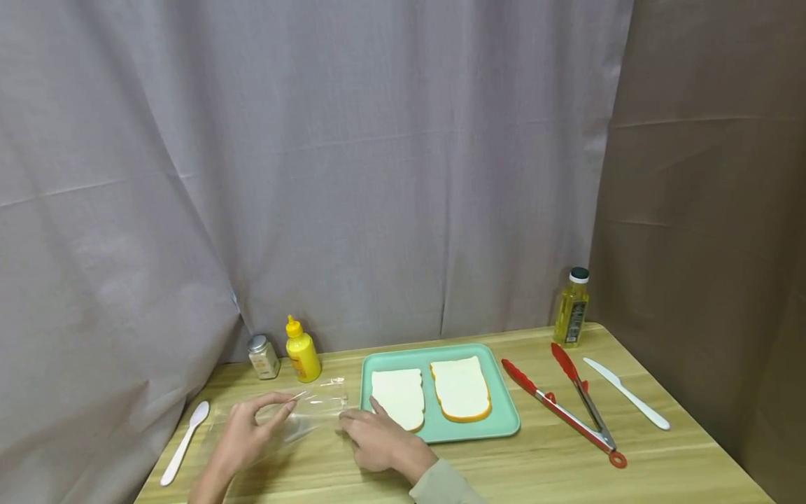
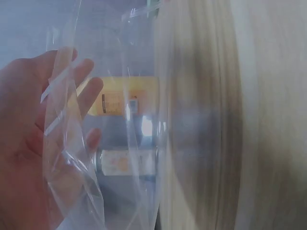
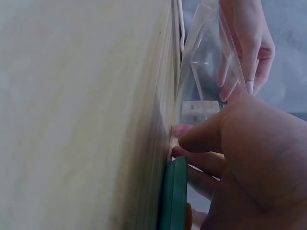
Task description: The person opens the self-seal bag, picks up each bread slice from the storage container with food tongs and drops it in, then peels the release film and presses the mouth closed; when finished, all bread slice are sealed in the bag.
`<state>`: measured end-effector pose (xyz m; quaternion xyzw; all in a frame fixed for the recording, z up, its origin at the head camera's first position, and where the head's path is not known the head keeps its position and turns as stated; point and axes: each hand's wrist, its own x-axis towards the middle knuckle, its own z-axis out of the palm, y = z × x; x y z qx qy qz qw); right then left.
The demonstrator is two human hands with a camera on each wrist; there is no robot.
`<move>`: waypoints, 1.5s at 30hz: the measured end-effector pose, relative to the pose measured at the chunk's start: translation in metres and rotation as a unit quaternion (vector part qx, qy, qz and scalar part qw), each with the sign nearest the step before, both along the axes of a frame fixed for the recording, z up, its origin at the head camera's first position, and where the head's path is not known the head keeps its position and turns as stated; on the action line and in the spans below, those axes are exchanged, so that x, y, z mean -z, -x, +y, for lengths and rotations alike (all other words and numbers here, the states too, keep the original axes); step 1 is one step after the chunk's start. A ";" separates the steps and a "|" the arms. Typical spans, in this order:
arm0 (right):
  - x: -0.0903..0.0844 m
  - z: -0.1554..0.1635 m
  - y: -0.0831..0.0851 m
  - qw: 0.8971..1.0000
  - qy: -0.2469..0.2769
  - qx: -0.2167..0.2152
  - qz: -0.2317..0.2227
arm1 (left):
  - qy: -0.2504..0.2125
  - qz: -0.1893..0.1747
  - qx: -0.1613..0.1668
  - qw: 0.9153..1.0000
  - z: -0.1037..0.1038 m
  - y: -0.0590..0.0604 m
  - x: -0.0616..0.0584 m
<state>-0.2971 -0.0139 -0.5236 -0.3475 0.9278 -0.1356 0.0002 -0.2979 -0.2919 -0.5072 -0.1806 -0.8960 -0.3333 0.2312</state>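
A clear plastic bag lies on the left part of the table, its upper layer lifted. My left hand pinches the lifted edge between thumb and fingers; in the left wrist view the film drapes across that hand. Low at the tabletop, my right hand pinches the bag's right edge with thumb and index finger, beside the green tray. Its other fingers reach over the tray's left rim, overlapping the left bread slice in the head view. A second bread slice lies on the tray's right half.
Behind the bag stand a yellow squeeze bottle and a small shaker jar. A white spoon lies at the far left. On the right are red-tipped tongs, a white knife and an oil bottle. Grey curtains hang behind.
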 end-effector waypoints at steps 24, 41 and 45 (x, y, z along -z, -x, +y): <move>-0.021 0.039 0.009 0.993 0.107 -0.022 0.052 | 0.019 -0.073 0.042 0.996 0.001 -0.002 0.011; -0.027 0.160 0.012 0.939 0.252 0.173 0.156 | 0.035 -0.065 0.045 0.996 0.004 0.001 0.014; -0.024 0.192 0.011 0.928 0.252 0.204 0.182 | 0.037 -0.055 0.045 0.997 0.004 0.000 0.016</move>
